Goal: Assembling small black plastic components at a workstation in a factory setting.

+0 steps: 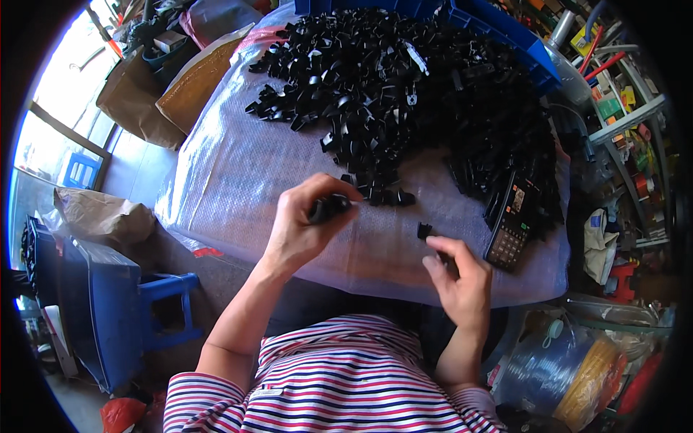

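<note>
A large heap of small black plastic parts point(368, 94) covers the far side of a white woven-plastic covering point(231, 173). At the heap's near edge, my left hand point(299, 220) is closed around several black plastic parts point(328, 209). Farther right, my right hand point(462, 281) has its thumb and index finger apart. One small black plastic part point(424, 230) is right by that index fingertip; whether they touch I cannot tell. A dark patch shows between thumb and palm, too shaded to make out. Beside this hand lies a black calculator-like device point(511, 224) with a keypad.
Blue plastic bins point(505, 40) border the heap at the back. Brown sacks point(137, 101) stand to the left, above a blue stool point(170, 307) and a large blue crate point(108, 310). On the right are crowded metal shelves point(628, 119) and plastic-wrapped rolls point(556, 368).
</note>
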The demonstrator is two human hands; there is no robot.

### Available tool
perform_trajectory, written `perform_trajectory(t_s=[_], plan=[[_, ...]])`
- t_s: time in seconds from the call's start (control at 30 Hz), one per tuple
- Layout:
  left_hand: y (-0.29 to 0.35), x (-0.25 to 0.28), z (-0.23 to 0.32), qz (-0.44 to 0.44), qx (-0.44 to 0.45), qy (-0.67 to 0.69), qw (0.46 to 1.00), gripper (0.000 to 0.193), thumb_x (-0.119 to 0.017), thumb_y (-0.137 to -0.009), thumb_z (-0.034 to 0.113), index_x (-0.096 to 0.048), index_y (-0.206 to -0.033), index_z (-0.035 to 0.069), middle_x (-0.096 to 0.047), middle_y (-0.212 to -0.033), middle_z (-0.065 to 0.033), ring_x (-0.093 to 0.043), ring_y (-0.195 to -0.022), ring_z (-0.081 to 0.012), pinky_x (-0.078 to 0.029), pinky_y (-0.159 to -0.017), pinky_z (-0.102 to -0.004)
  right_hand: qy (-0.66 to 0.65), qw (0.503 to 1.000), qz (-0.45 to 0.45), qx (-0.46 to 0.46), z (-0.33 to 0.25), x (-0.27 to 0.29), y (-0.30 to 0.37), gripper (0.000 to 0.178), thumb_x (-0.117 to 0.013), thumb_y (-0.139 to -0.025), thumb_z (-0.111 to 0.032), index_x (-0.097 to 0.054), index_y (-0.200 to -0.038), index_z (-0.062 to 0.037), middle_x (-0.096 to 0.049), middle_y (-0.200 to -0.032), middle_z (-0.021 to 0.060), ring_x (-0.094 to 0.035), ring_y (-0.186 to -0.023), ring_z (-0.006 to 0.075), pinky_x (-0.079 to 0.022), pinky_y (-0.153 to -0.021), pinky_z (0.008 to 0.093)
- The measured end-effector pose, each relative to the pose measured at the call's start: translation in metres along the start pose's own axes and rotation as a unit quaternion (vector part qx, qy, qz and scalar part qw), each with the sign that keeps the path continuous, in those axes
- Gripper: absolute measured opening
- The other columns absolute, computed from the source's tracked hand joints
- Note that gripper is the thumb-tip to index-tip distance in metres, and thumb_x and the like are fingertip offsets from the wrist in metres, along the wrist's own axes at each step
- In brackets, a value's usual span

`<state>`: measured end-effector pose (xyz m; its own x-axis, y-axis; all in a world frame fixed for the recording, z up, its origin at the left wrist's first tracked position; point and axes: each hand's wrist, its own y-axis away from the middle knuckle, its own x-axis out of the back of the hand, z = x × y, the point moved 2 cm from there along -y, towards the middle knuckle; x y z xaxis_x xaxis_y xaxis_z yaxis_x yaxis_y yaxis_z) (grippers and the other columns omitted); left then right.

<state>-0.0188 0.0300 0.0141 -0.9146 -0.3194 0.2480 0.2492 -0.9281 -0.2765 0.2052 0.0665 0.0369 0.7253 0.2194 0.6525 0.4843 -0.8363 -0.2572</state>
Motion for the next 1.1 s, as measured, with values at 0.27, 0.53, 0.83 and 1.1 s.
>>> perform_trajectory(t_s=[0.27, 0.53, 0.83, 1.1], plan=[[0.026, -0.020, 0.009, -0.337, -0.012, -0.075, 0.938, 0.020, -0.068, -0.073, 0.019, -0.062, -0.087, 0.006, -0.060, -0.066, -0.0132, -0.059, -0.061, -0.0303, -0.047, -0.058, -0.0336, 0.186, 0.954, -0.231, 0.043, 0.066, -0.101, 0.080, 0.026, -0.054, -0.085, -0.019, -0.057, -0.106, -0.0051, -0.060, -0.100, 0.0131, -0.057, -0.094, 0.0308, -0.044, -0.084, 0.0396], [0.019, -0.016, 0.007, -0.269, -0.052, 0.048, 0.960, 0.015, -0.066, -0.070, 0.004, -0.061, -0.084, 0.002, -0.061, -0.080, -0.0098, -0.061, -0.076, -0.0226, -0.047, -0.069, -0.0301, 0.091, 0.980, -0.176, 0.012, 0.162, -0.146, 0.102, 0.033, -0.055, -0.083, -0.019, -0.057, -0.113, -0.0070, -0.056, -0.113, 0.0191, -0.053, -0.104, 0.0320, -0.042, -0.088, 0.0414], [0.028, -0.013, 0.008, -0.090, 0.170, 0.260, 0.946, 0.025, -0.072, -0.071, 0.017, -0.065, -0.087, 0.000, -0.060, -0.084, -0.0061, -0.057, -0.076, -0.0140, -0.044, -0.069, -0.0250, -0.260, 0.951, -0.167, -0.009, 0.000, -0.033, 0.049, 0.024, -0.063, -0.077, -0.023, -0.060, -0.081, 0.0010, -0.060, -0.071, 0.0080, -0.057, -0.062, 0.0146, -0.044, -0.057, 0.0248], [0.021, -0.031, 0.000, -0.061, 0.125, 0.378, 0.915, 0.032, -0.072, -0.073, 0.022, -0.064, -0.093, -0.002, -0.059, -0.091, -0.0113, -0.057, -0.086, -0.0194, -0.045, -0.077, -0.0287, -0.545, 0.802, -0.113, -0.217, -0.011, -0.060, -0.009, 0.014, -0.065, -0.082, -0.016, -0.060, -0.088, -0.0041, -0.045, -0.059, -0.0060, -0.035, -0.045, 0.0016, -0.026, -0.040, 0.0172]])
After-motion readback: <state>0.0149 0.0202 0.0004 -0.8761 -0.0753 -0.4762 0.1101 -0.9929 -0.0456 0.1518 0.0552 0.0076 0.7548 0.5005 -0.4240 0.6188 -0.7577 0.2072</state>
